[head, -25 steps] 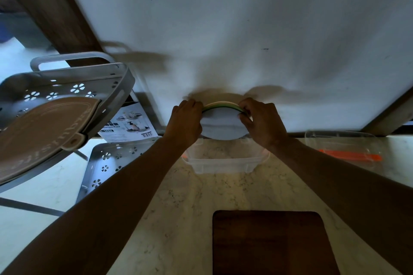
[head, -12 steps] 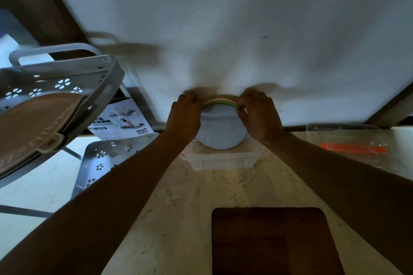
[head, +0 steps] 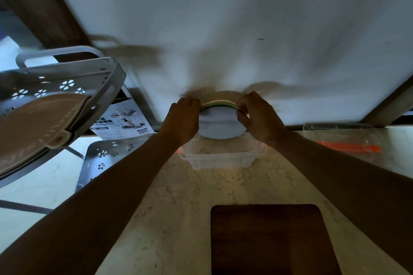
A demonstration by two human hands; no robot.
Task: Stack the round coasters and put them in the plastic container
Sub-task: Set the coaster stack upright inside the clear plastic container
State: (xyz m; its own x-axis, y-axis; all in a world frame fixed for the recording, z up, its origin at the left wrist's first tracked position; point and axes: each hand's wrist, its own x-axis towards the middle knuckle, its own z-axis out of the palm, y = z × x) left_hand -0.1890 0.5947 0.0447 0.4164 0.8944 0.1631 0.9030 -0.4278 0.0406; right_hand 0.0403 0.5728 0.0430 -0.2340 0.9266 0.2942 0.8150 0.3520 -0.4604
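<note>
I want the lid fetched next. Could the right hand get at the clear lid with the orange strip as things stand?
Probably not at once: the right hand and left hand both grip the coaster stack over the plastic container. Once freed, the lid lies unobstructed on the counter to its right.

Two bare forearms, no sleeves, left hand (head: pixel 182 121) and right hand (head: pixel 260 118) ungloved.

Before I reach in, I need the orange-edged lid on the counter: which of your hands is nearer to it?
Right. The right hand grips the coaster stack over the container, with the lid further right; the left hand holds the stack's far side.
</note>
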